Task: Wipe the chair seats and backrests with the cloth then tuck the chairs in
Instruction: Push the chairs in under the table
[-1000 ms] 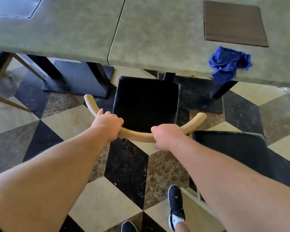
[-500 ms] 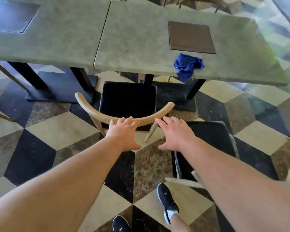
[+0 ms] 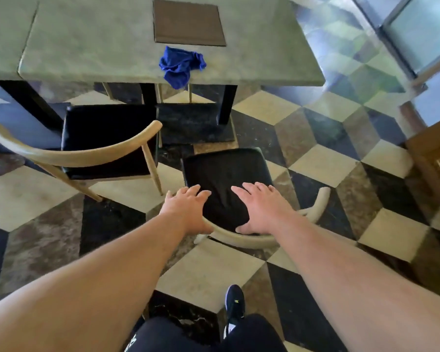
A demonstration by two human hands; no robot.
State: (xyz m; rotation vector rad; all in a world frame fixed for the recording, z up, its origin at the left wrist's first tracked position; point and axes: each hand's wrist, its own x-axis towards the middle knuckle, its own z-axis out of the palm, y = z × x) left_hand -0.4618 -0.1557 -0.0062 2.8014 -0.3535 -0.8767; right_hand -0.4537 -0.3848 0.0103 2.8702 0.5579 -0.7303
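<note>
Two wooden chairs with black seat cushions stand by the grey-green table (image 3: 107,41). The left chair (image 3: 107,138) has its seat partly under the table edge, its curved backrest toward me. The right chair (image 3: 226,174) stands out on the floor, its curved backrest (image 3: 241,238) just below my hands. My left hand (image 3: 186,207) and my right hand (image 3: 262,207) hover open, fingers spread, over that seat and backrest, holding nothing. The crumpled blue cloth (image 3: 179,66) lies on the table's near edge, one corner hanging over.
A brown square mat (image 3: 188,22) lies on the table behind the cloth. Black table legs and a dark base plate (image 3: 196,123) stand under the table. The floor is checkered tile. A wooden door or cabinet (image 3: 437,158) is at the right. My shoe (image 3: 235,304) is below.
Both hands let go of the left chair's backrest after pushing it toward the table, then shifted right to hover over the second chair. The view swung right.
</note>
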